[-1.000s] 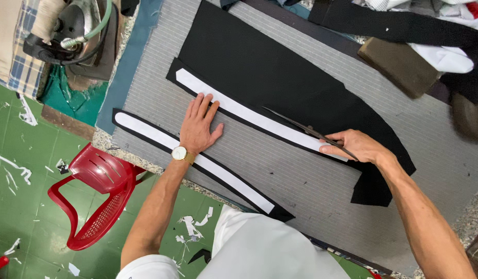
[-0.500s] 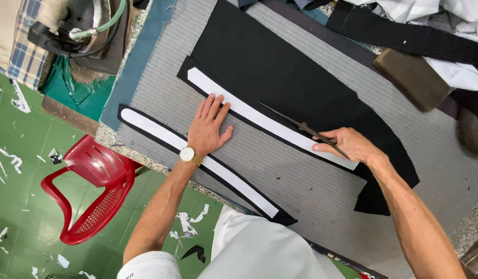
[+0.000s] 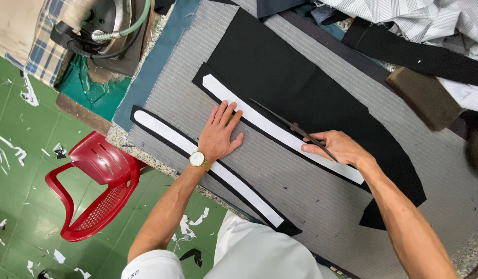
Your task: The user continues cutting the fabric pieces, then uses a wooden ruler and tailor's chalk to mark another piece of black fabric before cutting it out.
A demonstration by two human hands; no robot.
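My left hand [image 3: 221, 133], with a gold wristwatch, lies flat with spread fingers on the grey striped table cover [image 3: 285, 181], its fingertips on the end of a long white strip [image 3: 270, 126]. That strip rests on a large piece of black fabric [image 3: 296, 82]. My right hand [image 3: 339, 147] grips dark scissors [image 3: 290, 126] whose blades lie along the white strip's far edge, pointing left. Nearer me lies a second white strip [image 3: 197, 155] backed by a narrow black band.
A steam iron [image 3: 102, 23] with a green hose sits at the table's far left on a teal pad. Piled cloth [image 3: 404, 20] and a brown block [image 3: 430, 98] lie at the back right. A red plastic chair [image 3: 94, 186] stands on the green floor.
The view has shifted slightly. My right hand and the scissors have moved a little leftward along the white strip. My left hand stays pressed flat in place.
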